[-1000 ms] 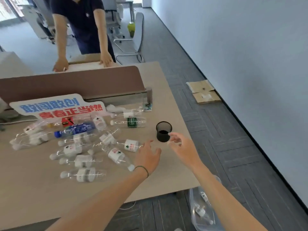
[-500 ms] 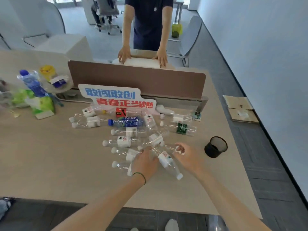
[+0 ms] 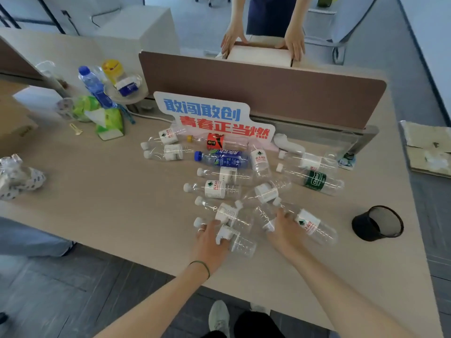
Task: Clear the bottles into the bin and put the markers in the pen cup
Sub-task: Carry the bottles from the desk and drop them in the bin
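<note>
The clearing looks barely begun: a dozen or so empty plastic bottles (image 3: 219, 189) lie on their sides in a loose heap on the surface (image 3: 102, 191), spread from the slogan sign (image 3: 210, 118) at the far side down to the near edge. Both hands are among the nearest ones. The left hand (image 3: 210, 242) lies over the neck end of the nearest clear bottle (image 3: 234, 237), fingers curled around it in what looks like a grasp taking hold. The right hand (image 3: 285, 230) presses on a white-labelled bottle (image 3: 307, 223) just to the right, fingers bent over its body; whether it has a full grip I cannot tell. No bottle is lifted off the surface, and no bin is in view. The black mesh pen cup (image 3: 377, 223) stands apart to the right near the edge and appears empty. No markers can be made out anywhere, so that half of the task seems untouched, and nearly all of the bottle work remains.
</note>
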Demonstrator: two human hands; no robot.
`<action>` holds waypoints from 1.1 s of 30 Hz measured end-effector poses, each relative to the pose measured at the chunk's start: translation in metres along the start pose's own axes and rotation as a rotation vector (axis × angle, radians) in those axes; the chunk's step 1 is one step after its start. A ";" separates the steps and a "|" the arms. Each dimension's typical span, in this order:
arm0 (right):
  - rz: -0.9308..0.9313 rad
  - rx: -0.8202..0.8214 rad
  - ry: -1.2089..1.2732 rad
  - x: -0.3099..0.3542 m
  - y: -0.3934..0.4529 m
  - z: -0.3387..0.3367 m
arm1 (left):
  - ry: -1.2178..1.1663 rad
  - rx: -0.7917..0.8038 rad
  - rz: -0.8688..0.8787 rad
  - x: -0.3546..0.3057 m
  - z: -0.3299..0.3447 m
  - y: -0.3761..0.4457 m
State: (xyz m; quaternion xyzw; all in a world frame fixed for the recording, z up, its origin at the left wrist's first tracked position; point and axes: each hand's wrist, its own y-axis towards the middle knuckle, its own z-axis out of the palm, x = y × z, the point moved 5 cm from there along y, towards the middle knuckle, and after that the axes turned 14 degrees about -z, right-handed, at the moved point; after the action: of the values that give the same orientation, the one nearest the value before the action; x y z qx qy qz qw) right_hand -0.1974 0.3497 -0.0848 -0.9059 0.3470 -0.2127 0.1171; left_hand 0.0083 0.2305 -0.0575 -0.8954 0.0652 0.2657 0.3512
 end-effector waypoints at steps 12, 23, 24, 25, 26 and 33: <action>0.001 -0.111 0.194 0.007 -0.031 -0.045 | 0.594 -0.060 0.332 -0.002 -0.001 0.012; -0.034 -0.142 0.293 0.018 -0.066 -0.059 | 0.877 -0.050 0.353 0.036 0.032 0.025; -0.038 -0.143 0.288 0.018 -0.067 -0.058 | 0.831 -0.050 0.343 0.037 0.034 0.025; -0.041 -0.148 0.287 0.017 -0.068 -0.057 | 0.783 -0.041 0.334 0.038 0.035 0.024; -0.043 -0.160 0.292 0.017 -0.069 -0.057 | 0.738 -0.033 0.326 0.037 0.035 0.023; -0.043 -0.309 0.428 0.022 -0.081 -0.065 | 0.202 0.009 0.169 0.024 0.023 0.002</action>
State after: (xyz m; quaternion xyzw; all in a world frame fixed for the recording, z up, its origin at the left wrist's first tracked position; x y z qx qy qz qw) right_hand -0.1659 0.3899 0.0090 -0.8546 0.3728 -0.3463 -0.1031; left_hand 0.0184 0.2463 -0.0851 -0.9074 0.1765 0.2026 0.3232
